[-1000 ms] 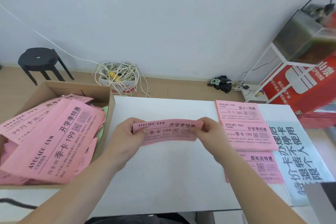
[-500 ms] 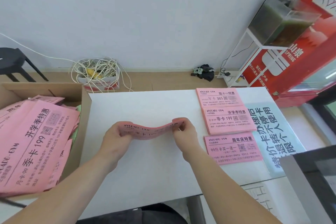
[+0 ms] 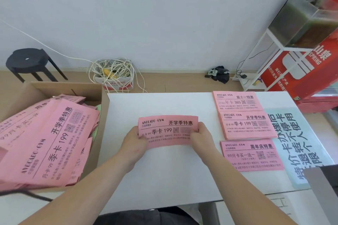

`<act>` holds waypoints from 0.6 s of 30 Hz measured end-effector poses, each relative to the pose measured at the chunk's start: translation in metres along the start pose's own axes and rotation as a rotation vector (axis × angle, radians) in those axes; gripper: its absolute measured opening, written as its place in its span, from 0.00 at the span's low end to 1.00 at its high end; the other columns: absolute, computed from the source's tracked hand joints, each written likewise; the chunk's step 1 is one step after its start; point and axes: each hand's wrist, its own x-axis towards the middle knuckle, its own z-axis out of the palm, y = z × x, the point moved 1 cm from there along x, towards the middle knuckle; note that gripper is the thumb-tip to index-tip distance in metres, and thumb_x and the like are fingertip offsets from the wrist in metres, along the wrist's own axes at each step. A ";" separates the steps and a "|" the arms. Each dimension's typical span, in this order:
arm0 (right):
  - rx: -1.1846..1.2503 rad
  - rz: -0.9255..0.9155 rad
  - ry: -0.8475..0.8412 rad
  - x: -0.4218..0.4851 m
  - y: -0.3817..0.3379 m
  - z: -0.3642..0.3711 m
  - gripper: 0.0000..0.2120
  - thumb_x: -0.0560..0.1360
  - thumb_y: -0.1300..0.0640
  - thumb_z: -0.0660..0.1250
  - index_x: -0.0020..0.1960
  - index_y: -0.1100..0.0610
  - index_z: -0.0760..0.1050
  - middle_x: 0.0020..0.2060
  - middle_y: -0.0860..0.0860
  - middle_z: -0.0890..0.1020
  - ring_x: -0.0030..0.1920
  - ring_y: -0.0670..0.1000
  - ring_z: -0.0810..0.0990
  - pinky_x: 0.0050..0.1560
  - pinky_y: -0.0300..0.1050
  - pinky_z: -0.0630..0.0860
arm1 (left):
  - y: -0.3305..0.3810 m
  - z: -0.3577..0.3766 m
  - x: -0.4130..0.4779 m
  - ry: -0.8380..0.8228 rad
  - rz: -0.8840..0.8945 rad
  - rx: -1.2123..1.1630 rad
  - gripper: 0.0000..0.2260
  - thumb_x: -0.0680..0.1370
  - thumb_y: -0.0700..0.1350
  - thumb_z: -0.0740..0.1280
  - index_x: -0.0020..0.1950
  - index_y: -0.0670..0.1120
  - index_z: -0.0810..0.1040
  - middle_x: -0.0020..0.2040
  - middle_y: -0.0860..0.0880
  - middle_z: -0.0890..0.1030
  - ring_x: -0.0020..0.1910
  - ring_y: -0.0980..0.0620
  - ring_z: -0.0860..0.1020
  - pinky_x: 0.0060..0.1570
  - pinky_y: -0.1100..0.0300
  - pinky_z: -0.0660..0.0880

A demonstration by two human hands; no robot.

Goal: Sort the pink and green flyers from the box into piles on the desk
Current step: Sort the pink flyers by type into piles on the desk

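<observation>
White desk (image 3: 164, 179): left hand (image 3: 134, 141) and right hand (image 3: 200, 138) pinch a pink flyer (image 3: 167, 129) by its ends; risk of misfiling, since neighbouring pink piles (image 3: 247, 126) look alike.

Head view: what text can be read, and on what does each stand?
"AVOCADO·GYM 开学季特惠 季卡 199": held flyer
"双十一特惠 年卡 365": far pile
"开学季特惠 季卡 199": middle pile
"周年庆特惠 99月卡买一送一": near pile
"开学季特惠 季卡 199": top flyer in box
"SPRING": red carton
Blue sheet: sideways, partly hidden; unsure.
Fine print everywhere: too small.
</observation>
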 end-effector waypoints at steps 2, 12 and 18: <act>0.003 0.018 -0.030 -0.001 0.004 0.002 0.08 0.79 0.62 0.55 0.52 0.54 0.71 0.49 0.49 0.80 0.49 0.52 0.77 0.45 0.48 0.72 | -0.001 -0.001 -0.001 -0.035 -0.016 0.020 0.17 0.81 0.35 0.54 0.63 0.50 0.75 0.58 0.54 0.81 0.56 0.57 0.78 0.48 0.63 0.74; 0.132 -0.117 0.067 0.004 -0.003 -0.018 0.09 0.84 0.60 0.58 0.52 0.49 0.75 0.50 0.46 0.84 0.52 0.48 0.80 0.54 0.50 0.78 | 0.016 -0.015 -0.003 -0.002 0.120 0.025 0.18 0.80 0.33 0.60 0.59 0.51 0.82 0.53 0.58 0.86 0.52 0.65 0.81 0.47 0.74 0.72; 0.371 -0.078 0.057 0.001 -0.007 -0.019 0.06 0.77 0.56 0.70 0.53 0.55 0.78 0.48 0.50 0.86 0.53 0.56 0.85 0.59 0.56 0.81 | 0.019 -0.018 -0.001 0.043 0.115 0.024 0.08 0.80 0.39 0.68 0.54 0.49 0.82 0.50 0.54 0.85 0.49 0.58 0.81 0.44 0.67 0.73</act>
